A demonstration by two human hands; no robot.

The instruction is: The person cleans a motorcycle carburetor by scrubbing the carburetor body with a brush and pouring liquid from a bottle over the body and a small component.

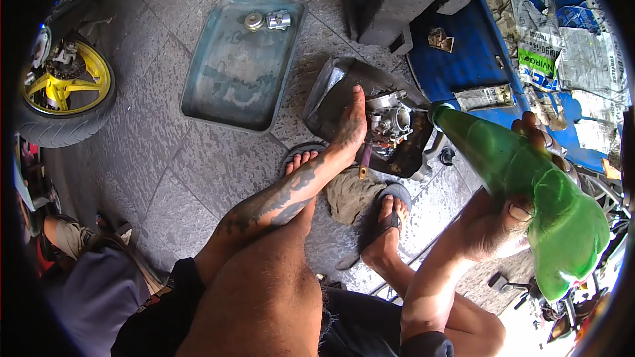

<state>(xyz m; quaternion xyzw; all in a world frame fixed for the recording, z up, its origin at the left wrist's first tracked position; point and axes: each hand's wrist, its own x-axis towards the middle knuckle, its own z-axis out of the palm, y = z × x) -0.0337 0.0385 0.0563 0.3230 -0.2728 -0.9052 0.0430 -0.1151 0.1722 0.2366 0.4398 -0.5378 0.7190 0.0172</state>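
Observation:
My left hand [352, 125] is at a metal carburetor [391, 122] over a dark, cut-open container [327, 86]. Its thumb points up beside the carburetor, whose round bore faces upward; the other fingers are mostly hidden behind and under it, apparently supporting it. A brush-like handle [364, 160] with a hole in its end sticks out just below. My right hand [499, 225] grips a green plastic bottle [493, 149], tilted with its neck toward the carburetor. The bottle is squeezed and dented around my thumb.
A blue-grey tray [193, 86] holds two small metal parts [266, 21]. A rag [350, 195] lies between my feet. A grey stool-like block [417, 0] and a blue board [456, 66] with crumpled packaging stand ahead. A yellow motorcycle wheel [69, 82] is at left, near another person's leg [99, 291].

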